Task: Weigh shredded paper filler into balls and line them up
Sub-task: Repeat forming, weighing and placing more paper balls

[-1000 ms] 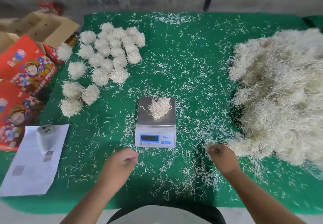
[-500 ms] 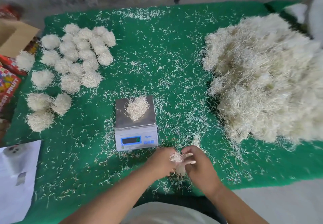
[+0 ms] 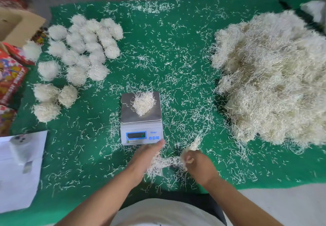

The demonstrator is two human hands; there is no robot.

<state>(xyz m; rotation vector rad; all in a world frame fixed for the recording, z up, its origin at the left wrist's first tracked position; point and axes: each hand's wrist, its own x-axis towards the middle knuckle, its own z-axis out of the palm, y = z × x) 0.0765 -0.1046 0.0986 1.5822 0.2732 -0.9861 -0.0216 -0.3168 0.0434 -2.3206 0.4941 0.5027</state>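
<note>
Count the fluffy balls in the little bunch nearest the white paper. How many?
3: the back-left ball, the right ball beside it, and the front ball nearest the paper. None seems hidden there.

We see soft, even daylight with faint shadows and no glare. The left hand [image 3: 147, 157] is motion-blurred; wide-angle distortion bows the bench [image 3: 176, 53] edges, and the corners beyond it smear.

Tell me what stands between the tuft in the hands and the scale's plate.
Nothing solid. The stretched tuft of shredded paper sits between the left hand and the right hand, just in front of the white digital scale. Its steel plate already carries a small paper heap.
</note>
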